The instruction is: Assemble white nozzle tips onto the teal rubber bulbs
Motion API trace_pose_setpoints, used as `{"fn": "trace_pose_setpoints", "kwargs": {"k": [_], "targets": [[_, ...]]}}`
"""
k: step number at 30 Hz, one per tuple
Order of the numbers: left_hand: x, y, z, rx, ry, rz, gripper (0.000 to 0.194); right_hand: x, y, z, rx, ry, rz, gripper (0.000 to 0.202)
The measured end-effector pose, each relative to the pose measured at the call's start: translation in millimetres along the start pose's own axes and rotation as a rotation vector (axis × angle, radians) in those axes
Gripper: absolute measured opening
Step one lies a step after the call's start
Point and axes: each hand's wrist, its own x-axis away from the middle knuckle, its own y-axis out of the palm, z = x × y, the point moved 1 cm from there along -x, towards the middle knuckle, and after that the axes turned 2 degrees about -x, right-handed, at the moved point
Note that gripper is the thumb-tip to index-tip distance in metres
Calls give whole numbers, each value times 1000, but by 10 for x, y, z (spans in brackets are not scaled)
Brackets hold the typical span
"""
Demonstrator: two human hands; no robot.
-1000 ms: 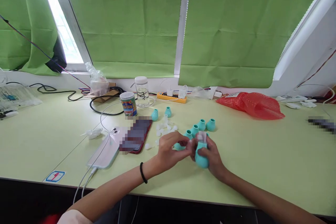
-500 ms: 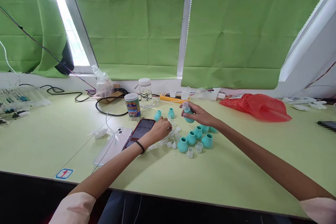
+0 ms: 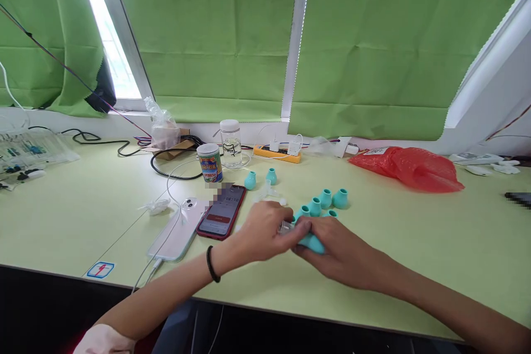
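My right hand (image 3: 338, 251) is wrapped round a teal rubber bulb (image 3: 312, 243), which lies tilted with its mouth toward my left hand. My left hand (image 3: 267, 230) is closed on a small clear plastic piece (image 3: 285, 227) at that mouth; whether the two are joined is hidden by my fingers. Just beyond my hands stand several more teal bulbs (image 3: 315, 207), partly covered by them. Two other teal bulbs (image 3: 250, 180) are farther back to the left. Loose clear plastic parts (image 3: 269, 191) lie behind my left hand, most of them hidden.
Left of my hands lie a phone with a lit screen (image 3: 222, 212) and a pale phone (image 3: 178, 229) with a white cable. Behind them are a printed can (image 3: 210, 163), a clear jar (image 3: 231, 145) and an orange power strip (image 3: 277, 154). A red plastic bag (image 3: 409, 168) sits at the right.
My right hand has brought its bulb down and nearer me. My left hand has moved from the loose parts to the bulb, and the hands now meet.
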Motion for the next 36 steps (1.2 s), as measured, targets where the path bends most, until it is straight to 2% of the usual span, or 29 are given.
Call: {"fn": "trace_pose_setpoints", "kwargs": {"k": [3,5,9,12,14,16,18,20,23,25,27,28,31,36], "targets": [[65,92,116,95,55,-24,40,86,29,-61,-77,-15,-79,6],[113,146,137,244,31,-71,41,133,27,-61,-115,-29,-127,8],[197,187,156,578,-118,-194,46,213,16,-66,-165,-54,-189,10],[184,179,99,860,-291,-250,48,242,-19,-94,-137,-121,-220,9],[123,159,-9,1043,-422,-259,48,226,-87,-99,-108,-153,-187,9],[19,122,-166,1081,-494,-205,47,156,-196,-64,-117,-114,-90,5],[-124,82,-350,886,-489,-97,48,16,-322,34,-160,-37,31,7],[-299,74,-534,534,-393,-31,49,-185,-419,206,-203,23,83,13],[-579,176,-789,-48,-200,-5,40,-520,-459,585,-105,79,196,18],[-745,314,-940,-308,-127,-78,37,-699,-397,867,29,79,205,18],[-877,473,-1056,-422,-71,-232,35,-812,-295,1129,163,123,135,19],[-930,542,-1097,-430,-56,-268,34,-843,-243,1242,240,166,83,20],[-1039,698,-1161,-413,-25,-324,30,-875,-136,1487,318,209,-17,17],[-1066,816,-1199,-381,-11,-410,28,-861,-124,1695,282,228,-51,18]]}}
